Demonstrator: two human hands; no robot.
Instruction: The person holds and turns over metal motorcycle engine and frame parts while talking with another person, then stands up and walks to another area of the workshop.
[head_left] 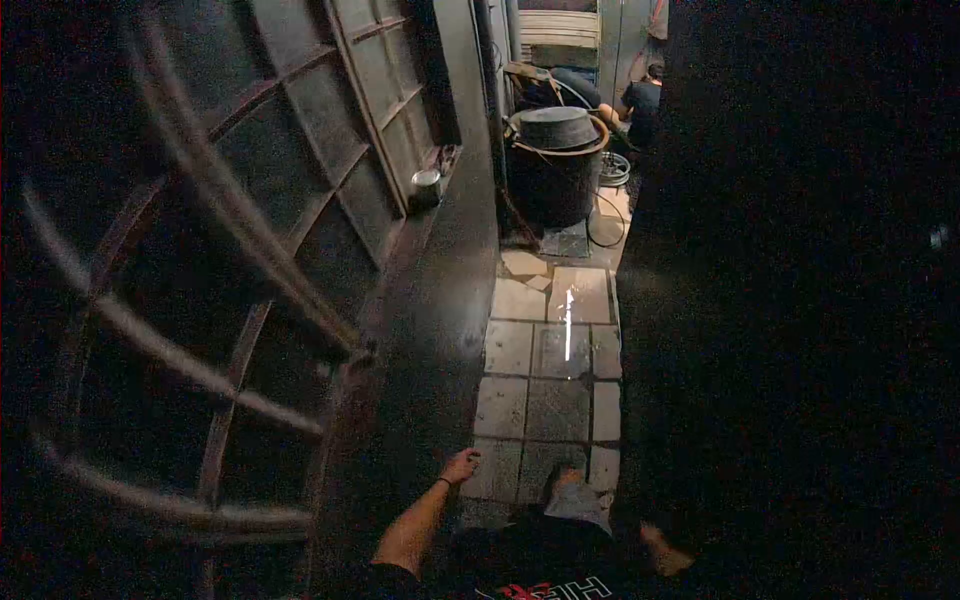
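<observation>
My left hand [462, 466] hangs low over the tiled floor [557, 410], with a dark band at the wrist. Its fingers are loosely bent and apart, and I see nothing in them. On the other side, my right hand [655, 540] is dim and blurred in the shadow beside my body, so its fingers cannot be made out. Below the hands are my dark shirt with printed letters, grey shorts and one knee.
A narrow passage runs between a barred window [330, 150] and darkness at right. Ahead stand a large black barrel [550, 185] with a basin [556, 127] on top, and a wheel rim [614, 170]. A small can [426, 183] sits on the sill. A person [643, 108] crouches beyond.
</observation>
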